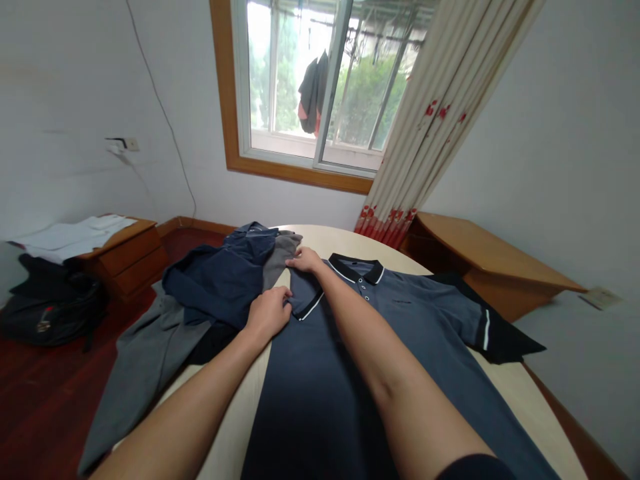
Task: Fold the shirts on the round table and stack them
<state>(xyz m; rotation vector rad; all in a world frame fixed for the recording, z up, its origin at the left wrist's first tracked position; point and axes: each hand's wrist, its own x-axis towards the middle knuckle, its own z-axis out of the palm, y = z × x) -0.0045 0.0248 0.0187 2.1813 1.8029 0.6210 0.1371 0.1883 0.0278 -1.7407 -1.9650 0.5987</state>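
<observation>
A dark grey polo shirt [420,320] with a black collar and white-edged trim lies spread on the table, its collar toward the window. On its left side the sleeve [305,297] is turned inward over the body. My left hand [269,312] has its fingers closed on the shirt's left edge, beside that sleeve. Farther up, my right hand [305,259] reaches across the shirt and pinches the cloth at the left shoulder; its fingertips are partly hidden. The right sleeve [473,320] lies stretched out flat.
A heap of navy clothing [220,273] and grey clothing [145,367] covers the left part of the round pale table [320,237], partly hanging over its edge. A wooden desk [480,247] stands at the right. Papers top a drawer cabinet [133,257] beside a black bag [50,307].
</observation>
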